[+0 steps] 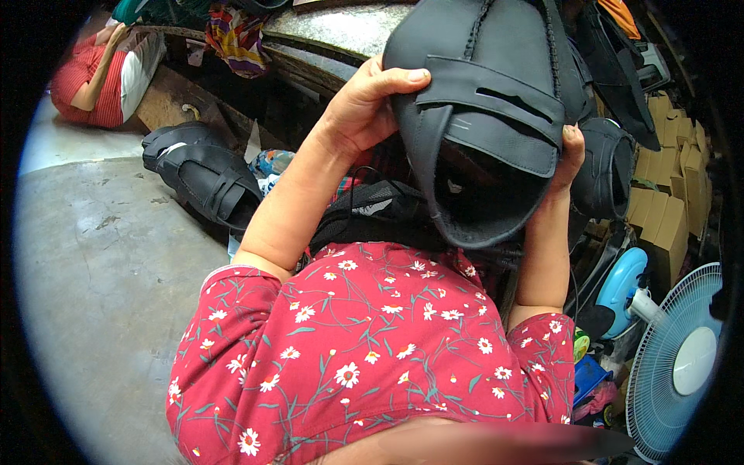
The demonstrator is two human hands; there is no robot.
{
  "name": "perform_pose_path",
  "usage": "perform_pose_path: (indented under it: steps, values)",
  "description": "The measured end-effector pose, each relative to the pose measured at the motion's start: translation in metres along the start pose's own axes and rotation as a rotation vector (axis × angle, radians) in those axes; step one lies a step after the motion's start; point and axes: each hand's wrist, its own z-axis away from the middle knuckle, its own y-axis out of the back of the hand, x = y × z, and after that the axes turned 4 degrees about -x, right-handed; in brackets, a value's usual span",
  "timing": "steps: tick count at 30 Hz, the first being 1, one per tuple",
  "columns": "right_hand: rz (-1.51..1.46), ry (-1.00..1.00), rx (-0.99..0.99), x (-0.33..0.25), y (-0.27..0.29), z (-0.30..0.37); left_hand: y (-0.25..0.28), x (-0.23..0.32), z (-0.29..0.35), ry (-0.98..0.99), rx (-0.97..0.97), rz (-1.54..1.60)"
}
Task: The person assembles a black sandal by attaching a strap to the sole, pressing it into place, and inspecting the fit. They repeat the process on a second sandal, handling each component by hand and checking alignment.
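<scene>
A black loafer upper [496, 128] is raised close in front of me, its opening toward me and a slotted strap across its front. My left hand [370, 105] grips its left edge, thumb on top and fingers hidden behind. On the opposite edge, my right hand [568, 159] holds it; only the thumb side shows, the rest being behind the upper. More black loafer uppers [205, 174] lie stacked beyond my left forearm. Another black upper [603, 167] sits just right of my right hand.
A round-topped work surface [341, 35] stands ahead, with a striped cloth [236, 39] beside it. To the right are a blue fan [678, 372] and brown cardboard boxes [659, 213]. Another person in red [93, 77] sits at the far left, beyond the grey floor [116, 240].
</scene>
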Motion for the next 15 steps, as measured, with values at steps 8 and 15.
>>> perform_pose_path:
  steps: [8, 15]
  values:
    - [-0.154, -0.069, -0.221, 0.004, 0.023, -0.014, -0.01, -0.022, -0.004, -0.097, -0.208, 0.405]
    - [0.012, -0.016, 0.015, 0.0, -0.004, -0.002, -0.002, -0.031, -0.002, -0.028, -0.248, 0.58]
